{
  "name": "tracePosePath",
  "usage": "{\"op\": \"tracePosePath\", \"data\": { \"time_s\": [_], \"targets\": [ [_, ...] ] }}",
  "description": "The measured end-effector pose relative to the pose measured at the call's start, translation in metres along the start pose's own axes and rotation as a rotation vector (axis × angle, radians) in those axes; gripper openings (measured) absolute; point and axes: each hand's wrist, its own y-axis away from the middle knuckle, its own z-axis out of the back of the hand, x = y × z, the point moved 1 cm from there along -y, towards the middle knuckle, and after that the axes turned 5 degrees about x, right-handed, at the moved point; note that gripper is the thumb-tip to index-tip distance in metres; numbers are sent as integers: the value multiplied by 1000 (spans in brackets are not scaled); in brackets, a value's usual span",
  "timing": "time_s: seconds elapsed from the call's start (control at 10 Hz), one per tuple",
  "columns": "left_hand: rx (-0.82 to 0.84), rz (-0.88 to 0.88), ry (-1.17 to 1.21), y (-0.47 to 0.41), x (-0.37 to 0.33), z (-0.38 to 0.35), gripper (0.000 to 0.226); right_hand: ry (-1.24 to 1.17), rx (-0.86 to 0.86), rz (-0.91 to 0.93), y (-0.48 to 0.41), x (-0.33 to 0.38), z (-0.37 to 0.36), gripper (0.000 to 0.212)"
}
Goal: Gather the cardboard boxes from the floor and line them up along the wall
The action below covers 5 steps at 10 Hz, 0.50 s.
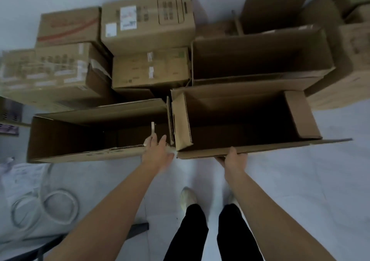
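Seen from the head camera, both bare arms stretch forward and down, nearly straight, towards two opened cartons on the floor (300, 180).

The right hand (234, 158) clamps the near flap of the right open box (260, 148). The thumb lies on top of the cardboard and the fingers are tucked beneath it, so the flap is pinched between them. From that grip the flap runs off to the right, and the box's dark inside lies just beyond the thumb.

The left hand (158, 150) is palm down at the right end of the near wall of the left open box (80, 154), its fingers (163, 139) reaching over the edge. The hand is blurred, so I cannot tell whether the fingers hook round the wall or only rest on it. A pale strip of tape (152, 128) stands up just past the fingertips. Between the two hands the boxes' end flaps meet, touching or nearly so.

Beyond both grips sits a third open box (250, 60), and to its left a stack of closed boxes (148, 22) — all packed close together.

Nearer than the hands, a coil of cable (58, 202) lies off to the left, and pale shoes (187, 198) stand below the wrists.
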Motion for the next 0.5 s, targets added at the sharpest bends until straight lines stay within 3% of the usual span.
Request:
{"op": "tracePosePath", "data": {
  "time_s": [0.2,0.4,0.5],
  "targets": [
    [144,39,-2,-49,10,-43,82,254,165,-181,-71,-18,-12,43],
    [134,67,-17,-44,6,-55,91,502,250,-257,-68,2,-7,51],
    [160,97,33,-38,-5,-43,81,655,294,-243,-49,26,-5,55]
  ]
}}
